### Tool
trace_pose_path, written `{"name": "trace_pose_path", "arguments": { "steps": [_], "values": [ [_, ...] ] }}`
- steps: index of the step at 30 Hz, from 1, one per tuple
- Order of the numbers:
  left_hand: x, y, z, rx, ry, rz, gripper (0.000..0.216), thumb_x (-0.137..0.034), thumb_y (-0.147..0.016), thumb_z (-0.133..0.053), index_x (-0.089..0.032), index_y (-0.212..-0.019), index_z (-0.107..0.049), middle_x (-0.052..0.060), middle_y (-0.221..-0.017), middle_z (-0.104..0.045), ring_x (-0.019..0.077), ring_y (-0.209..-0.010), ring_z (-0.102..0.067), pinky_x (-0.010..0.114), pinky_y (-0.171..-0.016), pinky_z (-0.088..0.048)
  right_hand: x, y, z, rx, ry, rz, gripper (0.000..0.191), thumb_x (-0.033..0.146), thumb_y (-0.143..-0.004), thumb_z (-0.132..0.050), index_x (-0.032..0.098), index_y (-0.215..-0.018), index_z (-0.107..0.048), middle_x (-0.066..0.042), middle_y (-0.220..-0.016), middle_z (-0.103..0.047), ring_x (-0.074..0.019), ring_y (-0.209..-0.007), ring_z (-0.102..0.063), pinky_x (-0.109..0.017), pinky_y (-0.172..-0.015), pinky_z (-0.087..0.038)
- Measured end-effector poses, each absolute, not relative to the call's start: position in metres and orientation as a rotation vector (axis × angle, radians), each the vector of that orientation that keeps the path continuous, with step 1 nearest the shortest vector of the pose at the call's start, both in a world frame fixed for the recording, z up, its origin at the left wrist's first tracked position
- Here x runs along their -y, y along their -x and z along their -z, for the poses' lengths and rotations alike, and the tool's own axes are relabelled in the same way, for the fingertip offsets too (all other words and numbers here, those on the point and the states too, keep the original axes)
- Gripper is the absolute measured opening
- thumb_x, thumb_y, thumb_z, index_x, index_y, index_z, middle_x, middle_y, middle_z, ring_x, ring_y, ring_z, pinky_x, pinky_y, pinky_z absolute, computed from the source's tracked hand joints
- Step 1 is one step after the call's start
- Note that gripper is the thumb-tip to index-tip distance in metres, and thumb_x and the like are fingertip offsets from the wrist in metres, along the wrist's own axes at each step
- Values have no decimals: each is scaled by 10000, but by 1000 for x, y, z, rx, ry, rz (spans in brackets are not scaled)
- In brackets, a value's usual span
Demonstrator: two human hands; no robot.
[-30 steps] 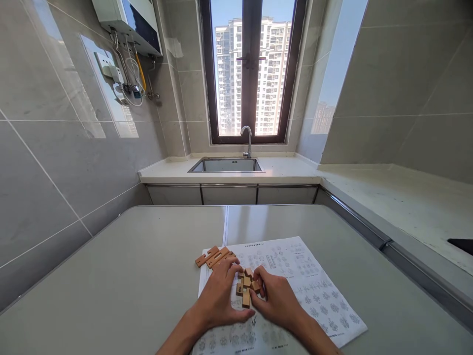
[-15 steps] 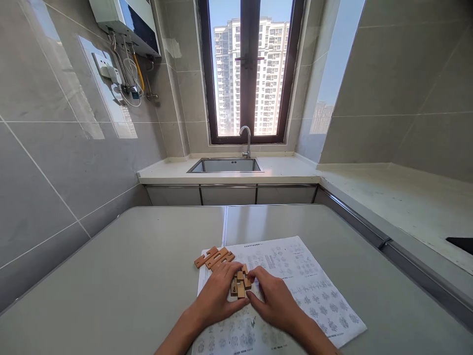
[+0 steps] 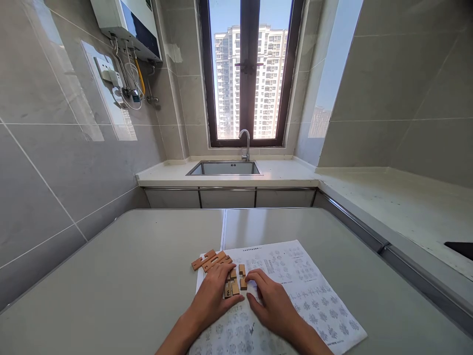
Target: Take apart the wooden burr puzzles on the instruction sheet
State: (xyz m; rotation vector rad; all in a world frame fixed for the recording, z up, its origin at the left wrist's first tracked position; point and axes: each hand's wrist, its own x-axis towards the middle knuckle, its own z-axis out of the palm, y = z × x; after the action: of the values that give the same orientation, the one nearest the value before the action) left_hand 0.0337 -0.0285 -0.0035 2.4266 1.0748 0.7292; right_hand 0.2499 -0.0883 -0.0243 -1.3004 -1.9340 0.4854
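A small cluster of notched wooden puzzle pieces (image 3: 233, 282) lies on a printed instruction sheet (image 3: 306, 291) on the grey table (image 3: 129, 276). My left hand (image 3: 213, 300) rests on the sheet with its fingers curled against the left side of the cluster. From the right, my right hand (image 3: 271, 305) touches the cluster with its fingertips, fingers spread. Two or three more wooden pieces (image 3: 210, 260) lie side by side just beyond my left hand, at the sheet's far left corner.
Behind the table runs a white counter with a steel sink (image 3: 225, 168) and tap (image 3: 246, 140) under a window. The counter continues along the right wall (image 3: 406, 202). A water heater (image 3: 127, 24) hangs high on the left tiled wall.
The cluster of pieces has shifted left and now lies flatter on the sheet. Both hands moved left with it, and my right hand's fingers have loosened from it.
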Motion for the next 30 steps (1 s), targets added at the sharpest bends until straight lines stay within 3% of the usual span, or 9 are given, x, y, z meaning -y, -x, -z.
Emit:
{"name": "trace_pose_path", "arguments": {
  "steps": [7,11,15,25,30],
  "values": [
    [27,-32,5,-1089,-2408,-813,684,-296,-755,-866,-292,-1339,-510,105,-1327,-623,343,-1237,-579,519,-1026,-507,91,-249,19,1996,1175,-531,469,97,-845,-559,270,-1281,-575,-52,-1312,-665,-238,-1163,-649,-375,-990,-521],
    [26,-31,-1,-1061,-2476,-770,551,-273,-808,-818,-302,-1294,-560,78,-1323,-643,330,-1257,-568,511,-1043,-495,92,-250,17,2087,1100,-547,553,81,-855,-528,276,-1372,-565,-54,-1426,-628,-245,-1276,-606,-419,-1090,-477],
    [20,-27,0,-1060,-2571,-762,433,-307,-874,-756,-309,-1276,-596,63,-1350,-644,326,-1302,-538,528,-1080,-463,91,-251,19,2057,1118,-570,519,99,-892,-510,257,-1384,-562,-69,-1481,-588,-240,-1340,-568,-423,-1129,-453],
    [23,-26,0,-1088,-2736,-803,434,-174,-945,-563,-314,-1355,-592,59,-1444,-593,317,-1380,-479,541,-1116,-439,89,-247,24,1943,1255,-518,332,79,-891,-507,240,-1159,-619,-62,-1194,-689,-214,-971,-696,-320,-846,-552],
    [25,-27,-3,-1029,-2777,-770,344,-159,-948,-552,-309,-1232,-674,44,-1392,-645,330,-1365,-491,569,-1100,-436,85,-249,28,1855,1353,-447,272,90,-892,-494,247,-1072,-623,-35,-1059,-692,-193,-794,-676,-304,-752,-526]
  ]
}}
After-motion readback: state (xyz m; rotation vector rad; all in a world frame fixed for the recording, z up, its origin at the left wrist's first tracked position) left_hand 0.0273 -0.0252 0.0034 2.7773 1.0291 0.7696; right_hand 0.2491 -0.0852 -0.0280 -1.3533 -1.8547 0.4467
